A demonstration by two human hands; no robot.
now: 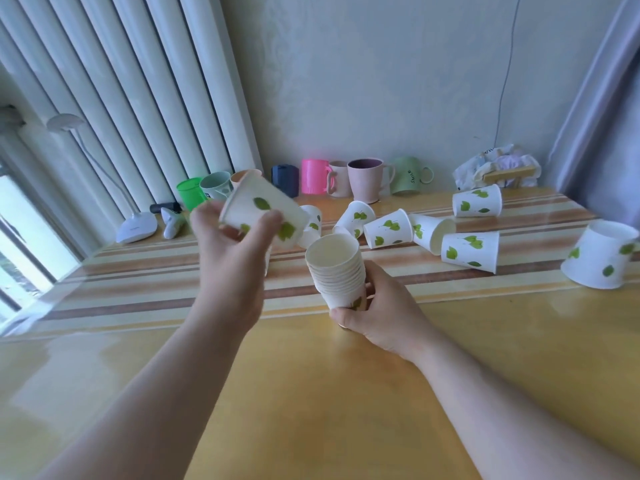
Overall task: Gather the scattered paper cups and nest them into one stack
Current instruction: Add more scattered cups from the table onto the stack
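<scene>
My right hand (384, 313) grips the base of a nested stack of white paper cups with green leaf prints (337, 271), held upright, mouth up, just above the yellow table (311, 393). My left hand (230, 252) holds a single leaf-print cup (263, 211) tilted on its side, up and to the left of the stack. Several more paper cups lie scattered on the striped part of the table: a cluster on their sides (391, 228), one (471, 251) to the right, one (478, 201) further back, and one upside down (602, 259) at the far right.
A row of plastic mugs stands along the wall, among them a pink one (313, 176) and a green one (188, 194). A white desk lamp (135, 226) sits at the left by the radiator. A crumpled bag (498, 168) lies at the back right.
</scene>
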